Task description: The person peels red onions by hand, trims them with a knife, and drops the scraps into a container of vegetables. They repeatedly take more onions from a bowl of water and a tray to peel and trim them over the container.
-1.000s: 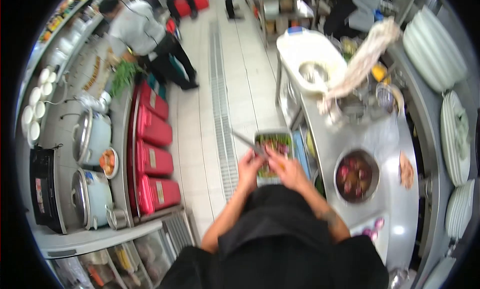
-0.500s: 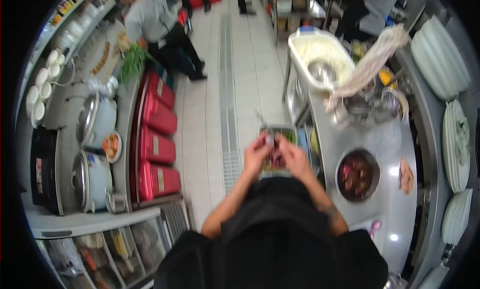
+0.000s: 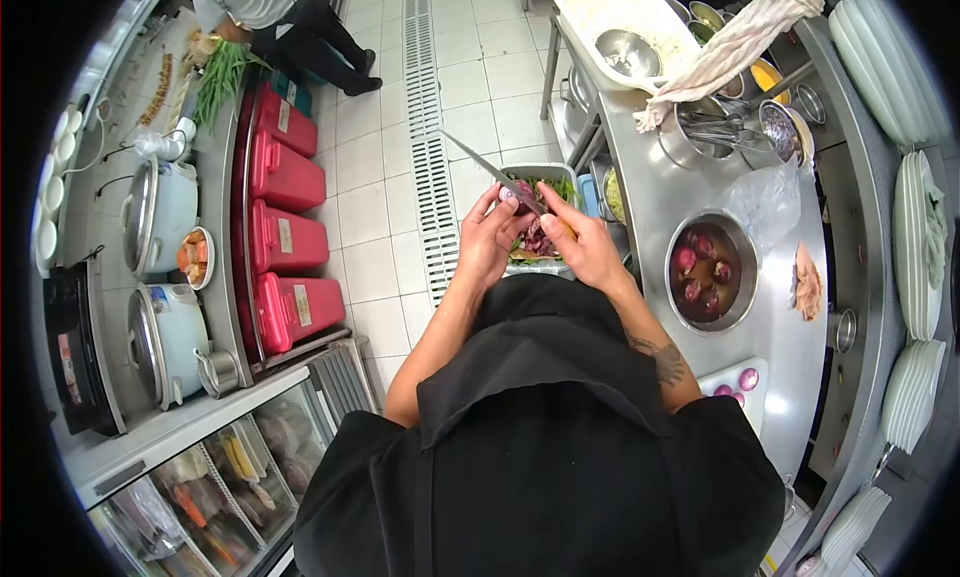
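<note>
My left hand (image 3: 484, 239) is closed around a red onion (image 3: 508, 194) with a pale cut face. The handle of a long knife (image 3: 478, 161) is gripped in my right hand (image 3: 590, 245). Its blade points up and left, crossing close over the onion; whether it touches cannot be made out. Both hands are above a bin (image 3: 568, 170) that holds green leaves and purple onion peelings (image 3: 535, 239). On the counter to the right, several red onions (image 3: 685, 260) sit in dark liquid in a metal pot (image 3: 745, 302). More peeled onions (image 3: 748, 379) lie on a white board (image 3: 757, 402).
The steel counter (image 3: 650, 192) carries a white tub (image 3: 570, 27) with a metal bowl (image 3: 628, 52), a twisted cloth (image 3: 725, 57) and utensils. Stacked plates (image 3: 915, 392) line the far right. Red bins (image 3: 290, 235) stand left across the aisle, where a person (image 3: 285, 22) works.
The view has shifted and sharpened, so the pot and hands appear higher. The knife blade, blurred before, now shows clearly, slanting up and left across the onion.
</note>
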Available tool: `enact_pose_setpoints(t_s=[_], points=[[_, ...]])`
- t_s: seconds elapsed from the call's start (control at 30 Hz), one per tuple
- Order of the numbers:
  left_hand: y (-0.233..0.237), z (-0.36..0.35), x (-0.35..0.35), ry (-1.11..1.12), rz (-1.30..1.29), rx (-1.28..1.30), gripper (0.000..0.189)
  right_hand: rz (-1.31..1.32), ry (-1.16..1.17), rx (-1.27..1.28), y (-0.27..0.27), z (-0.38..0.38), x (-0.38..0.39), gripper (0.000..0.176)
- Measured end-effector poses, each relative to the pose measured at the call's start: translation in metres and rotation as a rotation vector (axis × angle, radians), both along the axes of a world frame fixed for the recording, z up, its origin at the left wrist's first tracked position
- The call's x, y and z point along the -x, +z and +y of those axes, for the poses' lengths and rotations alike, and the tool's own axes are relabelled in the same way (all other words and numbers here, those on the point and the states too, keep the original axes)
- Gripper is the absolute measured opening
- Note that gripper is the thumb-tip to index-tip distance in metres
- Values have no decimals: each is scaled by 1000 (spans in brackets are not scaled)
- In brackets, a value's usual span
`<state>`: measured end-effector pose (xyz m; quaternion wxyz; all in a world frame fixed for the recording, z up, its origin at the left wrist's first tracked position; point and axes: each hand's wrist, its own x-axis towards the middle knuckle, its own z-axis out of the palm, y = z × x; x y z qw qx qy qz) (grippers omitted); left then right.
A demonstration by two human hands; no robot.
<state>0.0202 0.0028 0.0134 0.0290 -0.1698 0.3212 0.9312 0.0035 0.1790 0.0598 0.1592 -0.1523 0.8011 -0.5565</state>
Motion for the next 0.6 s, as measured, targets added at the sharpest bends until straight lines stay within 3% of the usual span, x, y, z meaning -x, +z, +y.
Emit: enact_pose_setpoints(t_s=[0.23, 0.37, 0.43, 0.6], points=[[-8, 2, -5, -44, 88, -13, 29, 195, -20, -25, -13, -8, -4, 50], [-6, 0, -5, -42, 89, 40, 31, 172, -5, -112, -3, -7, -6, 49], [-6, -2, -5, -52, 80, 71, 31, -26, 29, -219, 12, -7, -6, 45], [-7, -2, -6, -62, 70, 23, 33, 55, 6, -260, 16, -10, -7, 44]])
